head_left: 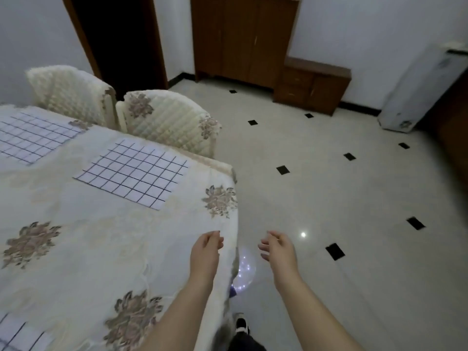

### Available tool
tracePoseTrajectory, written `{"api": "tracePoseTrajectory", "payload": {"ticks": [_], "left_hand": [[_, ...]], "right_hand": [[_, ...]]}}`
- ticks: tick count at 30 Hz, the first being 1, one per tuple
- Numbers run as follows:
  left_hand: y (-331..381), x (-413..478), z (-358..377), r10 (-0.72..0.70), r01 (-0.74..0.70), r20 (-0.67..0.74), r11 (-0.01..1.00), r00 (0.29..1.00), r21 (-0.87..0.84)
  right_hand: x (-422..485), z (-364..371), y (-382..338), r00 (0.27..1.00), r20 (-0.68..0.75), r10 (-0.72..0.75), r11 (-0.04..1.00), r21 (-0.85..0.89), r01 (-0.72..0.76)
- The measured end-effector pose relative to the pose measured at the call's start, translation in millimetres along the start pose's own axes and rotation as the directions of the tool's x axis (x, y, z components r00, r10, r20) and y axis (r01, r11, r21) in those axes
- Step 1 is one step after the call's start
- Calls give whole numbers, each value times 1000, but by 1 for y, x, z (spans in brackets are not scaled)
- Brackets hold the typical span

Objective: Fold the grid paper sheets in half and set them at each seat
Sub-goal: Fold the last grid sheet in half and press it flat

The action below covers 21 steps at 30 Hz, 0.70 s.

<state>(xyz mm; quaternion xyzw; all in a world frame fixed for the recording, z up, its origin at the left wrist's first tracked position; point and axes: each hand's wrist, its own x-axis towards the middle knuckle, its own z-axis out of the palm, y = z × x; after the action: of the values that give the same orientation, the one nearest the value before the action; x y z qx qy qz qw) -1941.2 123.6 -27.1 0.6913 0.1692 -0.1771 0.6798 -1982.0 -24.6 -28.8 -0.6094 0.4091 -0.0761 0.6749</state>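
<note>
Lying corner sheet (pixel 17 333): flat at near edge of table (pixel 101 236), partly cropped
Far sheet (pixel 33 135): before the far chair (pixel 71 92)
Middle sheet (pixel 134 173): before the nearer chair (pixel 167 120)
Left hand (pixel 206 247): over table corner, loosely curled, empty
Right hand (pixel 277 247): over floor (pixel 329 198), loose, empty
Progress: three seats seemingly served; rest unseen

The bare left forearm (pixel 195 300) and right forearm (pixel 311 312) reach forward side by side, apart, with the left hand (pixel 206 248) and right hand (pixel 278 249) level, palms turned toward each other, fingers loosely curled, holding nothing.
</note>
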Motion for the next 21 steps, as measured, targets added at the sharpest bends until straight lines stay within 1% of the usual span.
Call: {"api": "tracePoseTrajectory", "payload": {"ticks": [4, 9, 12, 15, 21], "left_hand": [[-2, 0, 28, -2, -2, 69, 999, 998, 47], [10, 16, 55, 25, -28, 50, 998, 998, 57], [15, 32, 73, 34, -34, 10, 998, 999, 49], [20, 49, 93, 28, -26, -48, 999, 998, 28], [43, 82, 135, 20, -42, -253, 996, 967, -85]], "right_hand": [[12, -29, -1, 997, -74, 14, 1000, 20, -13], [44, -39, -13, 996, -87, 15, 999, 31, -12], [72, -36, -22, 999, -39, 22, 999, 26, -21], [107, -29, -34, 999, 41, 25, 1000, -12, -25], [183, -22, -87, 971, 236, -28, 993, -104, 54]]}}
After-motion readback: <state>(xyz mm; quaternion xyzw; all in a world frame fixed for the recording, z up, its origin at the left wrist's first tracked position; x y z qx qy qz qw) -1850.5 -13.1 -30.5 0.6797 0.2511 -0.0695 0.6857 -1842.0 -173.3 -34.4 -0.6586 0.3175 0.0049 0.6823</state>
